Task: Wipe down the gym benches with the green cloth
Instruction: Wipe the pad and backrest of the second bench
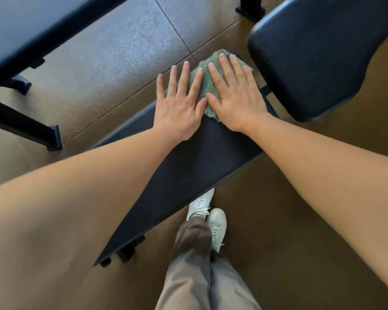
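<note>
A green cloth (pixel 207 82) lies flat on the far end of a long dark bench pad (pixel 188 166) that runs diagonally under me. My left hand (pixel 180 104) presses palm-down on the cloth's left side, fingers spread, partly over the pad's edge. My right hand (pixel 235 95) presses flat on the cloth's right side, its thumb touching my left thumb. Most of the cloth is hidden under both palms. Neither hand grips the cloth; both lie flat on it.
A second dark padded seat (pixel 323 61) stands close at the upper right, almost touching the cloth. Another bench (pixel 31 32) with black metal legs (pixel 52 137) occupies the upper left. My legs and white shoes (pixel 211 218) stand beside the bench on brown flooring.
</note>
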